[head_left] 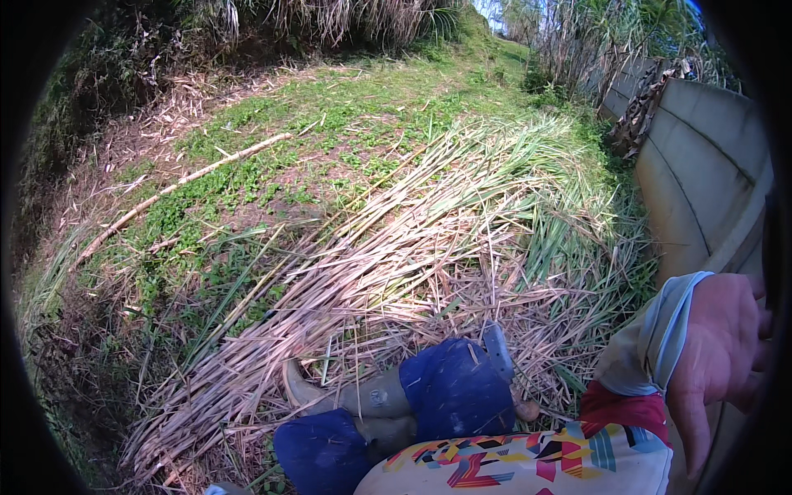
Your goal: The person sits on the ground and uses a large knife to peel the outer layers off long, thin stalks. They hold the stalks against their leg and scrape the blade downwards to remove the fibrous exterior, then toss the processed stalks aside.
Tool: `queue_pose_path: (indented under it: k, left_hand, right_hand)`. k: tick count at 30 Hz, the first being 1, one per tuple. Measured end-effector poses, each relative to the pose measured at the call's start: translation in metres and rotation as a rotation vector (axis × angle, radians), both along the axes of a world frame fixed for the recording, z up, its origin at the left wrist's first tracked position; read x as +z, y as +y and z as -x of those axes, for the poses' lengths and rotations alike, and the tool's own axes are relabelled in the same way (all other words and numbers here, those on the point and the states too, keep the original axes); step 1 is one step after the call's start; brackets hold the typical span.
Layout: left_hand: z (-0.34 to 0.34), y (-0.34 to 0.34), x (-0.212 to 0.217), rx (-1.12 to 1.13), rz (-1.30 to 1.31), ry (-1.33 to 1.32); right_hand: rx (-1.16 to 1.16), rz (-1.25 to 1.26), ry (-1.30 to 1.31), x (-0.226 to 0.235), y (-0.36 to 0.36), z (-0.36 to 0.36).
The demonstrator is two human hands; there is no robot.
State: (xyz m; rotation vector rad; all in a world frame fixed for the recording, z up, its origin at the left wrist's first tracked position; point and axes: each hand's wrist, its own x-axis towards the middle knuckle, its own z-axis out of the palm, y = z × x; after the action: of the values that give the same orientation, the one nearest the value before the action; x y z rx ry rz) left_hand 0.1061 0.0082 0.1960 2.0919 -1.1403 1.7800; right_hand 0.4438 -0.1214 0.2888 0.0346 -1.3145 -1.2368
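Note:
My right hand (716, 355) is raised at the right edge, beside the concrete wall. Its thumb points down and its fingers reach apart toward the dark rim; nothing shows in it. A pale cuff (648, 342) wraps the wrist above a red sleeve band and a white sleeve with a coloured pattern. My left hand is out of sight. Beyond my legs lies a broad heap of cut stalks (355, 280), dry and tan at the near end, with green leaves toward the far right. A grey flat-ended piece (497, 351) rests by my knee, its kind unclear.
A panelled concrete wall (701, 157) runs along the right. One long bare pole (181, 181) lies on the weedy ground at left. Tall dry grass (355, 16) hangs over the bank behind. My blue trousers (458, 388) and grey-green boots (375, 396) fill the near middle.

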Motion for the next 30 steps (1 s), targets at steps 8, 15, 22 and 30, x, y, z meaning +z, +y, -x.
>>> queue_pose_path:
  k: [8, 15, 22, 30]
  left_hand:
    - [0.021, 0.001, -0.015, 0.204, -0.041, -0.184]
    - [0.050, 0.000, -0.025, 0.283, 0.032, -0.056]
    - [0.109, -0.007, -0.116, 1.160, 0.519, 0.734]
    - [0.142, -0.017, -0.256, 1.255, 0.836, 1.253]
  right_hand:
    - [-0.552, 1.213, 0.583, -0.186, 0.071, -0.048]
    - [-0.867, 2.386, 0.158, -0.332, 0.074, -0.050]
    - [-0.555, 2.428, 0.672, -0.437, 0.052, -0.056]
    - [-0.742, 2.666, 0.871, -0.527, 0.028, -0.163]
